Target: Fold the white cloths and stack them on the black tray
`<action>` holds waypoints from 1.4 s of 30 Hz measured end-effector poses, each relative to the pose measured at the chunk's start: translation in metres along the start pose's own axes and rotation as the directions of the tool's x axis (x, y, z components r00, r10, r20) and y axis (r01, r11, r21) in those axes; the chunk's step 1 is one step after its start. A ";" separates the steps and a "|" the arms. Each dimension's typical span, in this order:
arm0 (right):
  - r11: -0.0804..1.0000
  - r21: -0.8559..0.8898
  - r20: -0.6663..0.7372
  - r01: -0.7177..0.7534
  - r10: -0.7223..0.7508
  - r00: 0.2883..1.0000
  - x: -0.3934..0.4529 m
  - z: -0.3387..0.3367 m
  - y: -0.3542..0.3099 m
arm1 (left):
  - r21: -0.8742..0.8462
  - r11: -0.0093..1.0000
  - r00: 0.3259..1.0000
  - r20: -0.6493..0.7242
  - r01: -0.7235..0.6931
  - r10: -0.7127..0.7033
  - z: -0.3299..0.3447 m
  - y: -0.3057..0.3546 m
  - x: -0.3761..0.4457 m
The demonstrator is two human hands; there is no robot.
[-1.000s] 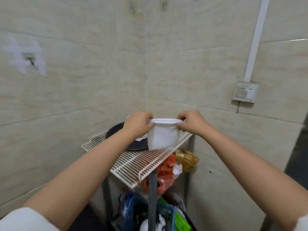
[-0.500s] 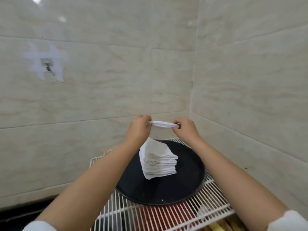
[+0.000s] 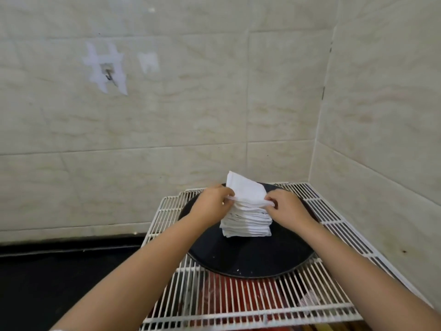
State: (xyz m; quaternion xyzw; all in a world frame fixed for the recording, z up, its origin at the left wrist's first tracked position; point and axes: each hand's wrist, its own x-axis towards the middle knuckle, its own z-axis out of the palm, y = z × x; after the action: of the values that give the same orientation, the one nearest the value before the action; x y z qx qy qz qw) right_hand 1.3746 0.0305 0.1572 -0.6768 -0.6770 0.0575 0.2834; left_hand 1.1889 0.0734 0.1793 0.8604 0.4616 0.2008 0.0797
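Partly hidden: black tray [image 3: 250, 261] behind cloth stack [image 3: 247, 222].

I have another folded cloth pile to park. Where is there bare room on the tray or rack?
The round black tray is bare in front of the stack of folded white cloths. The white wire rack is free in front of the tray. It is crowded around the stack, where left hand and right hand pinch the top cloth.

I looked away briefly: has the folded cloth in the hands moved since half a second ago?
Yes. The folded cloth, pinched by both hands, has come down from above the stack on the black tray onto its top.
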 end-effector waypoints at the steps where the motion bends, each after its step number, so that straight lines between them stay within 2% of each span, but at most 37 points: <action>1: 0.999 -0.039 0.071 -0.023 0.026 0.997 -0.003 0.000 -0.001 | 0.021 1.000 0.998 0.058 0.000 -0.001 0.002 0.000 -0.002; 3: 0.995 -0.085 0.153 -0.054 0.067 0.986 -0.008 -0.002 -0.003 | 0.012 1.000 0.987 0.159 0.023 -0.025 0.004 0.001 -0.008; 4: 0.993 -0.104 0.147 -0.057 0.072 0.987 -0.008 -0.005 -0.005 | 0.010 0.999 0.986 0.165 0.035 -0.037 0.002 0.000 -0.010; 7: 0.969 -0.243 0.057 -0.047 0.062 0.996 -0.008 -0.013 -0.030 | 0.064 0.995 0.996 0.054 0.072 -0.075 -0.013 -0.011 -0.023; 10: 0.959 -0.280 0.009 0.040 -0.039 0.999 -0.010 -0.006 -0.083 | 0.215 0.962 0.986 -0.063 0.166 -0.156 -0.042 -0.045 -0.056; 12: 0.948 -0.279 0.037 0.154 -0.150 0.988 -0.014 0.009 -0.133 | 0.326 0.909 0.964 -0.136 0.261 -0.228 -0.069 -0.079 -0.093; 15: 0.903 -0.312 0.188 0.296 -0.247 0.951 -0.024 0.043 -0.220 | 0.379 0.825 0.908 -0.208 0.418 -0.365 -0.116 -0.134 -0.166; 21: 0.817 -0.166 0.381 0.553 -0.464 0.800 -0.069 0.137 -0.416 | 0.414 0.584 0.715 -0.376 0.698 -0.589 -0.193 -0.234 -0.357; 26: 0.676 -0.008 0.463 0.737 -0.651 0.602 -0.126 0.217 -0.556 | 0.372 0.320 0.463 -0.408 0.871 -0.787 -0.232 -0.291 -0.507; 29: 0.585 0.082 0.502 0.807 -0.724 0.473 -0.161 0.264 -0.628 | 0.332 0.170 0.312 -0.439 0.928 -0.843 -0.251 -0.317 -0.583; 33: 0.484 0.173 0.527 0.858 -0.781 0.335 -0.199 0.320 -0.713 | 0.304 0.017 0.162 -0.457 0.952 -0.875 -0.277 -0.353 -0.660; 38: 0.389 0.256 0.502 0.885 -0.836 0.223 -0.214 0.389 -0.821 | 0.278 -0.106 0.047 -0.493 0.955 -0.869 -0.318 -0.430 -0.721; 42: 0.362 0.317 0.440 0.877 -0.875 0.202 -0.195 0.445 -0.911 | 0.277 -0.157 0.001 -0.496 0.948 -0.868 -0.360 -0.515 -0.746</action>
State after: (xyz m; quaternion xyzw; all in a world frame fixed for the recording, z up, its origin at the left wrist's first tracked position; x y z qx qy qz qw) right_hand 0.3493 -0.0887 0.1471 -0.1264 -0.9874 0.0748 0.0595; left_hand 0.2775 -0.2710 0.1364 0.2399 0.9668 -0.0011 -0.0881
